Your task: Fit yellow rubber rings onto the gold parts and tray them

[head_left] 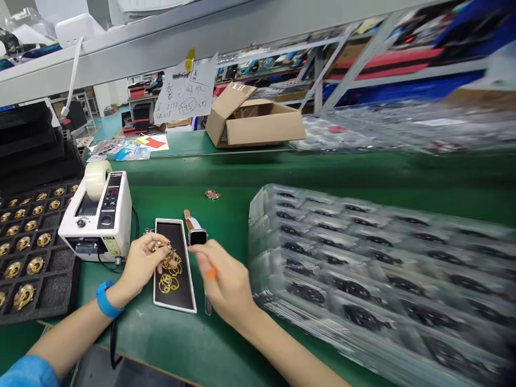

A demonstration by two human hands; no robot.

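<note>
A black foam tray [60,293] of gold watch parts sits at the workbench's [161,341] left edge, beside a tape dispenser [117,185]. The left hand [141,259] pinches a gold watch piece [164,249] over a white-rimmed tray [175,308] holding yellow rings [168,284]. By that tray's far right corner lies a square-faced watch [198,236]. The blurred right hand [228,282] curls near an orange item [212,273], grip unclear; stacked clear trays [342,274] fill the workbench's right side.

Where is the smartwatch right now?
In the head view, the smartwatch lies on the green bench left of centre, just right of the white-rimmed tray, next to the right hand.
</note>
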